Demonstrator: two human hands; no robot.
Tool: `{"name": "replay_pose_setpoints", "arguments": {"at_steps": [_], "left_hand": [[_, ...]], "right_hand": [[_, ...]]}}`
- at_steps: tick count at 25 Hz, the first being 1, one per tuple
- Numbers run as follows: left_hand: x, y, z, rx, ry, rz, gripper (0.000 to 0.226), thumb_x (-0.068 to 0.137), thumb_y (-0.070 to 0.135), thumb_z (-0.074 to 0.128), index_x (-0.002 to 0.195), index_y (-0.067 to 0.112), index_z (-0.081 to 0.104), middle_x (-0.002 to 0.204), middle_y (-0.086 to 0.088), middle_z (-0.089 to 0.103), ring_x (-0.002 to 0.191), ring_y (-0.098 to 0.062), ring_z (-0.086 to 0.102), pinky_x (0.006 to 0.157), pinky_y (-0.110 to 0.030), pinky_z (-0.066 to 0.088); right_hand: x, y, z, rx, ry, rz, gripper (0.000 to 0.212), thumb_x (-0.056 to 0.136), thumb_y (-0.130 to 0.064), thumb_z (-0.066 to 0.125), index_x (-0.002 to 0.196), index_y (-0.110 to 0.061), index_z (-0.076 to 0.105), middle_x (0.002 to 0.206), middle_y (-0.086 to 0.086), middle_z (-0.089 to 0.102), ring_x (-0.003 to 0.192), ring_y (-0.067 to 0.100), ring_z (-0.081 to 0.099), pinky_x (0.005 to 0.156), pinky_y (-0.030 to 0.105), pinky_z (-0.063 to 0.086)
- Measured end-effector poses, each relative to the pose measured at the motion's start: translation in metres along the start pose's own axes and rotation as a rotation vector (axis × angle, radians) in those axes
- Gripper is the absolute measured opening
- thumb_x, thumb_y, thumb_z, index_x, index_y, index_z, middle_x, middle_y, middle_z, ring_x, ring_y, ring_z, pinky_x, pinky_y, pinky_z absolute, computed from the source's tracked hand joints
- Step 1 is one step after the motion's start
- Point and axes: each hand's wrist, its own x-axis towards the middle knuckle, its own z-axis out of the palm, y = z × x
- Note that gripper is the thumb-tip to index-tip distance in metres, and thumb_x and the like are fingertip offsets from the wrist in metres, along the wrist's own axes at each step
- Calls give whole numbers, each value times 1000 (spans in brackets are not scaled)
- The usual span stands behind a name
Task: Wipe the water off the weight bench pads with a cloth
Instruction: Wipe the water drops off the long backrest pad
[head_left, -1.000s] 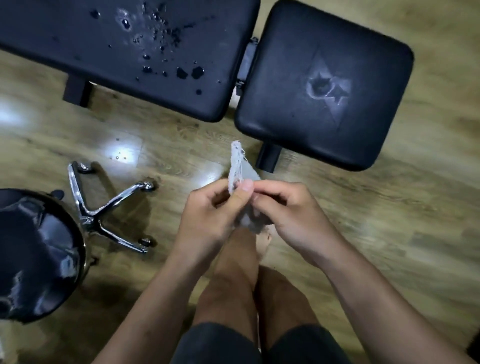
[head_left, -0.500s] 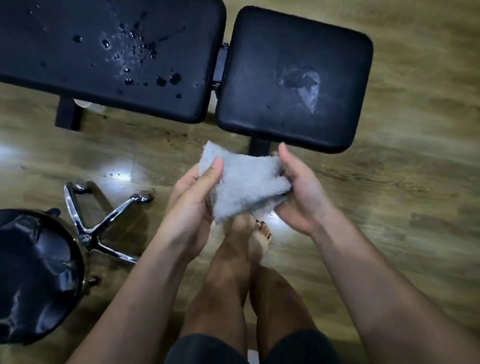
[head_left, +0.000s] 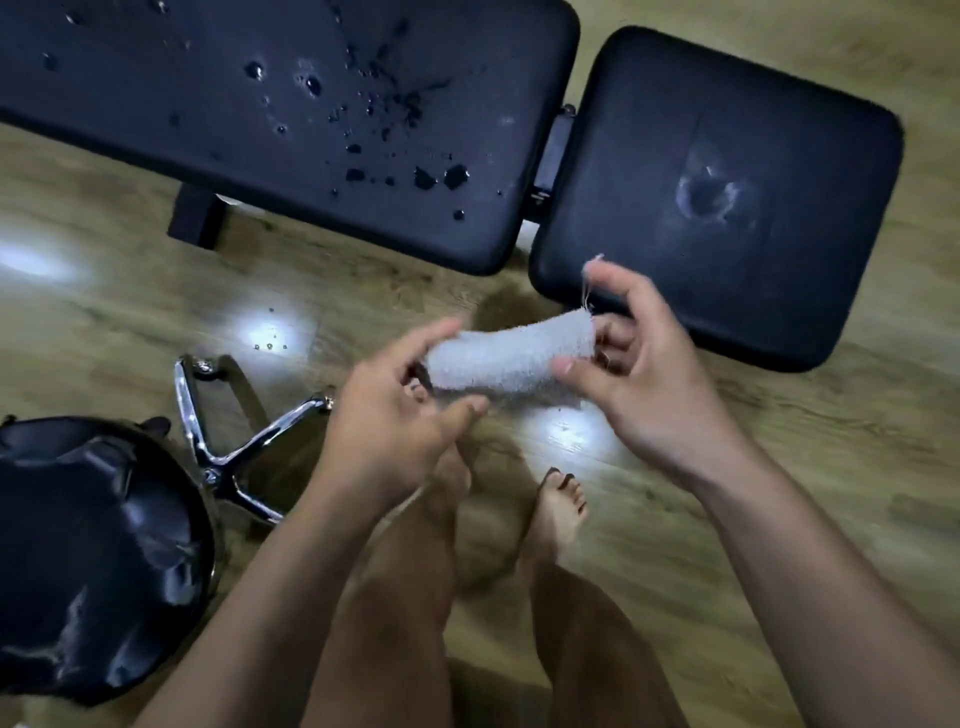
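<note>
A small grey-white cloth (head_left: 511, 353), folded into a narrow roll, is stretched between my hands above the floor. My left hand (head_left: 395, 415) pinches its left end; my right hand (head_left: 639, 374) grips its right end, a loose thread sticking up. Beyond them lies the black weight bench. Its long pad (head_left: 249, 156) carries many water drops and small puddles near the middle and right end. The square pad (head_left: 727, 130) to the right has one wet patch (head_left: 711, 200) at its centre. Both hands are in front of the pads, apart from them.
A black round stool seat (head_left: 88, 561) on a chrome star base (head_left: 234, 452) stands at the left. The wooden floor (head_left: 779, 467) shows a few water drops (head_left: 270, 343). My bare legs and feet (head_left: 561, 509) are below the hands. A bench leg (head_left: 195, 221) stands under the long pad.
The cloth went from pinched, to spread flat between both hands, to a narrow roll now. My hands moved apart and to the right. The view has come closer to the bench.
</note>
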Motion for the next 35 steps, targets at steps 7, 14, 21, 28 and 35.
{"name": "replay_pose_setpoints", "arguments": {"at_steps": [7,14,21,28,35], "left_hand": [[78,-44,-26,391,-3,262,17,76,28,67,89,24,75,96,10,53,92,-10,51,79,-19,40],[130,-2,-16,-437,-231,-212,8,88,9,69,92,16,69,79,-3,74,68,-16,69,62,-28,52],[140,-20,22,445,202,101,28,92,25,61,118,16,61,120,-2,61,111,-18,57,92,-37,50],[129,-49,28,892,99,242,49,89,19,55,138,11,55,149,-10,46,142,-26,37,112,-55,31],[132,-43,16,930,86,250,54,85,18,58,138,12,54,152,-11,40,144,-30,31,113,-58,26]], "right_hand": [[80,0,41,-679,-7,-101,19,72,-15,78,83,-27,67,99,-8,53,96,12,55,84,24,45],[164,-60,5,-340,-60,-52,32,80,-4,76,103,-19,59,91,-4,64,79,7,61,71,25,53],[224,-16,10,-1044,309,-627,41,88,-23,64,127,-15,58,138,13,46,121,28,44,99,42,42],[266,8,-26,-1386,-104,-993,39,98,-26,50,131,-7,57,141,21,49,133,45,39,104,62,36],[274,-7,-14,-1134,185,-701,36,97,-24,50,128,-9,61,142,13,50,136,39,40,115,38,32]]}}
